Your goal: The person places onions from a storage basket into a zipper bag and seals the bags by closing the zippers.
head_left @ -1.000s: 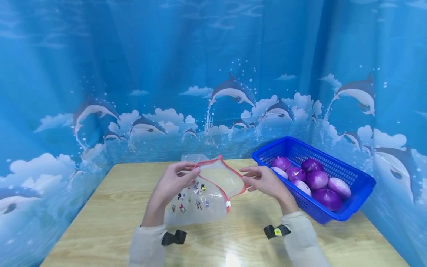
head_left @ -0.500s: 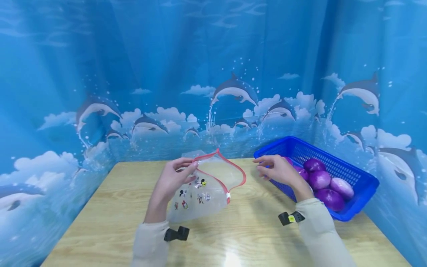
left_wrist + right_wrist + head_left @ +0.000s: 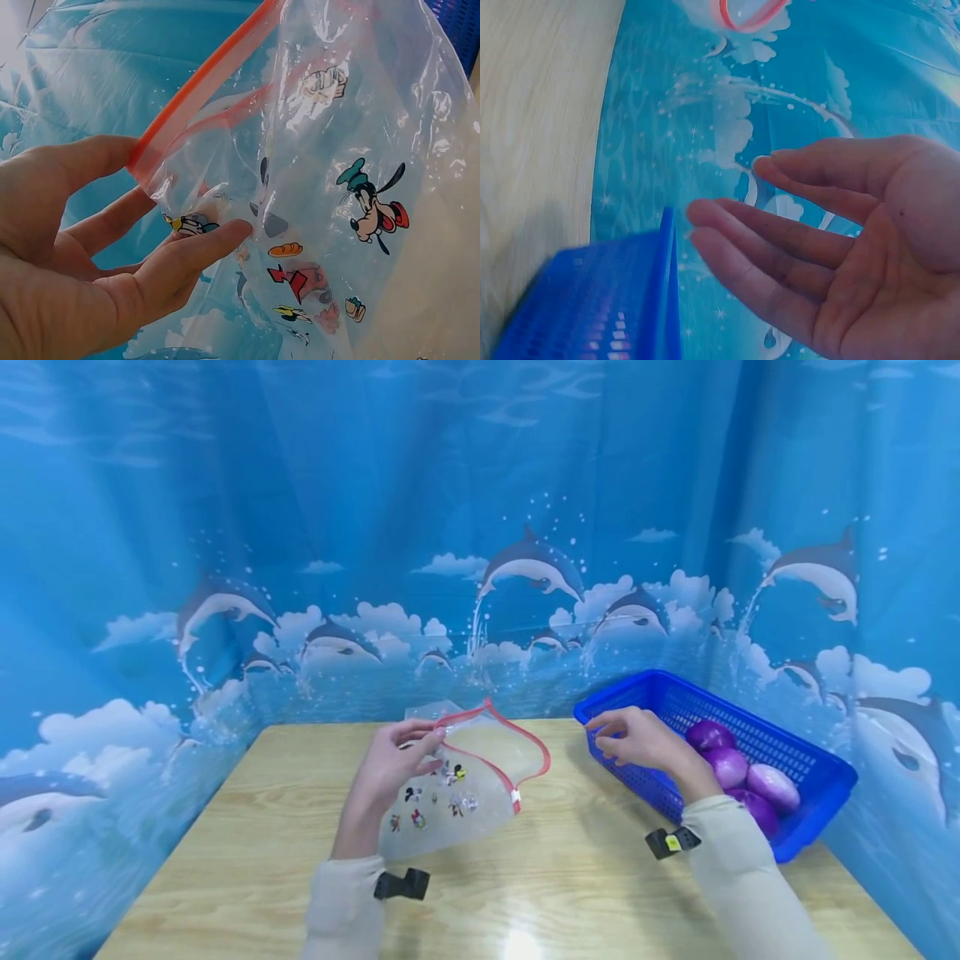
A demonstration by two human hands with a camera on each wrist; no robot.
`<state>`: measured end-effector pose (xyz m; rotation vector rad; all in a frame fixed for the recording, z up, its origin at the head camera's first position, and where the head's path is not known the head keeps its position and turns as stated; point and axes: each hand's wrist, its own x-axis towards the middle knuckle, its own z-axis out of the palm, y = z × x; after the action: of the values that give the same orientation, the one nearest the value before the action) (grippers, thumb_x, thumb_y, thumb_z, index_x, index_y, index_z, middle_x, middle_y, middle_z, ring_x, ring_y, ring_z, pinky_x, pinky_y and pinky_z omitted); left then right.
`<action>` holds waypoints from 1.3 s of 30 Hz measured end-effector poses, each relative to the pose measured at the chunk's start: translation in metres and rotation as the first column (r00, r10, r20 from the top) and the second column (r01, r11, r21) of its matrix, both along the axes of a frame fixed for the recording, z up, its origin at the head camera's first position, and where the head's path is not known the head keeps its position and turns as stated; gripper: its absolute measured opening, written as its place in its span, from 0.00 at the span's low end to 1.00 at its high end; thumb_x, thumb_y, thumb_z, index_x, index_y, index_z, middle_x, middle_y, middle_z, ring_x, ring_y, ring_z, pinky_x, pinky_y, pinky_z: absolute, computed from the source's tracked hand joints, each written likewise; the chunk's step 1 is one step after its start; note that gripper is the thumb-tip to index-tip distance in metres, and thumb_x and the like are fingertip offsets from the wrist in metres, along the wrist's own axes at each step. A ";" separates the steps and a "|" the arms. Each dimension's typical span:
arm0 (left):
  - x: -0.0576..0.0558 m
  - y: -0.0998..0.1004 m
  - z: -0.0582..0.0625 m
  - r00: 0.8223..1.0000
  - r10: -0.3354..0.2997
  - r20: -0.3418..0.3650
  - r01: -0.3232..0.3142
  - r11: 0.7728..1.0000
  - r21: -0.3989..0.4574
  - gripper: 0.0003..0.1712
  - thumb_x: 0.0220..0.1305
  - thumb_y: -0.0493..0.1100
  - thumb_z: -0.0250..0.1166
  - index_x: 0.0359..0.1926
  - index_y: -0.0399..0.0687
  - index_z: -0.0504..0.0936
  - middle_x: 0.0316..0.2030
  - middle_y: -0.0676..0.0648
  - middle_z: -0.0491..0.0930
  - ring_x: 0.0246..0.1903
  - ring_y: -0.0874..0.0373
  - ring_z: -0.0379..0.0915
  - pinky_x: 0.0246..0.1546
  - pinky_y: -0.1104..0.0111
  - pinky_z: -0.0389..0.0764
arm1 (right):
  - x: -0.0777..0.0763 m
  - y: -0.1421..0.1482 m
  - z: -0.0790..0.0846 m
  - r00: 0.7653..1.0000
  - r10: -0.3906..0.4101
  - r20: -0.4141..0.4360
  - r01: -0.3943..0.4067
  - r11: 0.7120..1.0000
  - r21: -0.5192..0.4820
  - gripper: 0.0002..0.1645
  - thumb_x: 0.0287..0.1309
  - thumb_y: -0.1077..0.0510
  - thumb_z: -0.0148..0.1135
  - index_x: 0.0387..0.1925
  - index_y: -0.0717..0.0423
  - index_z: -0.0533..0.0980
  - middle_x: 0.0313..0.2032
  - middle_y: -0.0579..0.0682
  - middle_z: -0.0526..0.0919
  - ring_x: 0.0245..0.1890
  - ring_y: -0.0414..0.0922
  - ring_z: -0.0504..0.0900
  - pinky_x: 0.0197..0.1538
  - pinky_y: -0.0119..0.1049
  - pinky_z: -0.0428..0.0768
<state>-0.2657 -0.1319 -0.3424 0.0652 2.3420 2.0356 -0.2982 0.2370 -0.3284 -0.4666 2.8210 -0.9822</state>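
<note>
A clear plastic zip bag [image 3: 442,810] with a red slider edge and printed cartoon figures stands with its mouth spread wide. My left hand [image 3: 393,764] pinches the bag by its red rim on the left side; in the left wrist view the fingers [image 3: 97,161] are at the rim corner and the thumb lies against the printed film. Over the left end of a blue basket [image 3: 795,760] hovers my right hand [image 3: 645,743], its fingers loosely bent around nothing. Purple onions [image 3: 726,768] lie in the basket, some hidden behind the right hand and forearm.
The wooden table [image 3: 247,827] runs back to a blue dolphin-print curtain [image 3: 375,527]. In the right wrist view, the basket's wall [image 3: 592,292] rises just below the fingers. The white slider [image 3: 515,796] hangs at the bag's near corner.
My right hand has let go of the bag's right rim and moved right, over the basket. The left hand keeps its hold, and the bag's mouth stays spread.
</note>
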 end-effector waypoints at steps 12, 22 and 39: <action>0.004 0.005 0.000 1.000 -0.010 -0.003 0.010 1.000 0.007 0.21 0.73 0.43 0.65 0.62 0.39 0.79 0.59 0.36 0.76 0.60 0.42 0.77 0.58 0.56 0.88 | -0.015 0.051 0.020 0.998 0.004 0.066 -0.018 0.977 0.213 0.18 0.67 0.59 0.64 0.55 0.64 0.81 0.50 0.67 0.86 0.36 0.47 0.87 0.40 0.45 0.91; 0.004 0.004 0.001 1.000 -0.005 0.004 0.005 1.000 0.005 0.21 0.73 0.43 0.65 0.62 0.40 0.79 0.60 0.36 0.76 0.61 0.43 0.77 0.58 0.56 0.88 | -0.027 0.086 0.015 0.972 -0.015 0.232 -0.042 0.970 0.238 0.24 0.56 0.64 0.67 0.56 0.64 0.80 0.49 0.63 0.85 0.38 0.45 0.82 0.41 0.43 0.90; 0.004 0.003 0.002 1.000 -0.002 -0.006 0.002 1.000 -0.001 0.21 0.73 0.44 0.65 0.62 0.41 0.80 0.60 0.37 0.76 0.62 0.41 0.76 0.59 0.55 0.88 | -0.045 0.106 -0.009 0.918 -0.039 0.395 -0.087 0.951 0.297 0.24 0.51 0.60 0.75 0.53 0.51 0.83 0.47 0.55 0.82 0.46 0.51 0.80 0.46 0.47 0.89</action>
<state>-0.2616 -0.1288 -0.3405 0.0738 2.3462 2.0362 -0.3435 0.3430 -0.3378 -0.2305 2.5209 -0.5335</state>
